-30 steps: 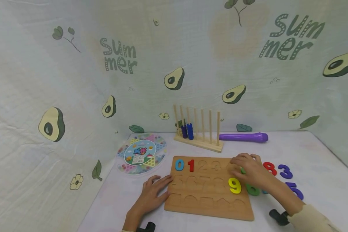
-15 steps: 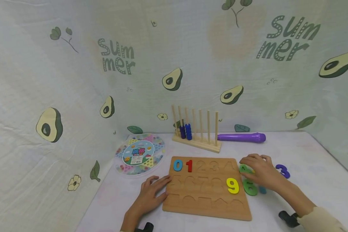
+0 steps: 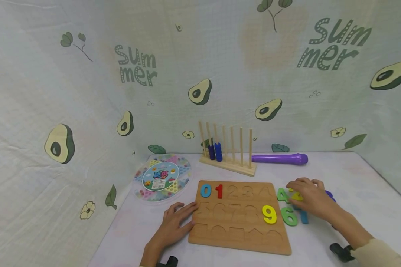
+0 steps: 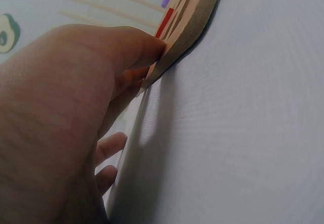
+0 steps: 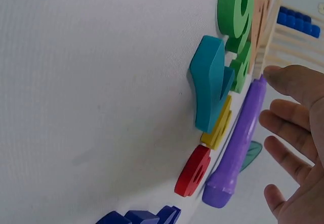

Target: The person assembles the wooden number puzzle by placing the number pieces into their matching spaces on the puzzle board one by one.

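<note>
A wooden number board [image 3: 234,239] lies on the table, with a blue 0 [image 3: 202,190] and red 1 [image 3: 219,192] in its top row. A yellow 9 [image 3: 275,215] sits towards its right side. My left hand [image 3: 173,224] touches the board's left edge with extended fingers and thumb. Over the loose numbers right of the board hovers my right hand [image 3: 312,198], fingers spread, holding nothing. Near it are a green 4 [image 3: 285,198], a yellow 2 [image 3: 297,196], a green 6 [image 3: 284,216] and a teal 7 [image 5: 207,77]. In the right wrist view, a red number [image 5: 186,176] lies farther along.
Behind the board stands a wooden peg rack [image 3: 228,165] with blue beads on two pegs. A purple microphone-shaped stick [image 3: 280,159] lies beside it. At the left is a round, labelled game box [image 3: 160,176]. Dark blue pieces [image 5: 144,217] lie at the right. A printed cloth [image 3: 234,55] hangs behind.
My right hand has moved right, off the board's edge and over the loose numbers, uncovering the green 4 and 6. My left hand stays at the board's edge.
</note>
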`<state>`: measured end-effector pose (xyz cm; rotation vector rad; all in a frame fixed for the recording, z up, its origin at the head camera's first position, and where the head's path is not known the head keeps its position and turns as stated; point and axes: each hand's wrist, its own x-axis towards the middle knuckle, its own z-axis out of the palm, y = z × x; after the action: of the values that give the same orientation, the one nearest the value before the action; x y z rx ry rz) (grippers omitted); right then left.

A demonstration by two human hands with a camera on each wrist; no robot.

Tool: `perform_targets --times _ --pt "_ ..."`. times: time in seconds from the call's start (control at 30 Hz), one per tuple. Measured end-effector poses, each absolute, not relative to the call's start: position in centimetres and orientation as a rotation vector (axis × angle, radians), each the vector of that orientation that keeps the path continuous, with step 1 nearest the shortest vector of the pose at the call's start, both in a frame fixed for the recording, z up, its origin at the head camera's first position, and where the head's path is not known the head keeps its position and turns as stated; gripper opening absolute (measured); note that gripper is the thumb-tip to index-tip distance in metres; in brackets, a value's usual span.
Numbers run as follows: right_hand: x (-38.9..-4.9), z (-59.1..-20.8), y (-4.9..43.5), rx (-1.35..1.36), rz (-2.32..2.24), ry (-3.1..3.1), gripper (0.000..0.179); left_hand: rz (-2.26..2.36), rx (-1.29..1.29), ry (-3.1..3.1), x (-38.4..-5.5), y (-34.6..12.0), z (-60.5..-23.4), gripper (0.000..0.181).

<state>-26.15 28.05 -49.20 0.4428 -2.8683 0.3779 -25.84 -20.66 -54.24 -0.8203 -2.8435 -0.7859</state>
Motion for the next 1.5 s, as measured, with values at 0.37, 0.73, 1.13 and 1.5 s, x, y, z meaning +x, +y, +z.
perform_targets --times 0.37,0.73,1.13,1.5 --pt "-26.5 -49.7 29.5 0.396 0.370 -2.900 0.043 -0.764 -0.805 -2.864 -25.9 -20.7 -54.3 0.050" --pt "-27.3 -50.7 30.5 0.357 0.425 -2.956 0.051 -0.760 -0.816 -2.855 -25.9 -20.8 -54.6 0.050" --pt "-28.1 -51.4 31.5 0.378 0.479 -2.999 0.047 -0.751 -0.799 -2.859 -26.0 -20.7 -54.7 0.051" --pt "-28.5 -51.5 31.4 0.385 0.494 -3.018 0.049 -0.746 -0.792 -2.865 -26.0 -20.7 -54.7 0.051"
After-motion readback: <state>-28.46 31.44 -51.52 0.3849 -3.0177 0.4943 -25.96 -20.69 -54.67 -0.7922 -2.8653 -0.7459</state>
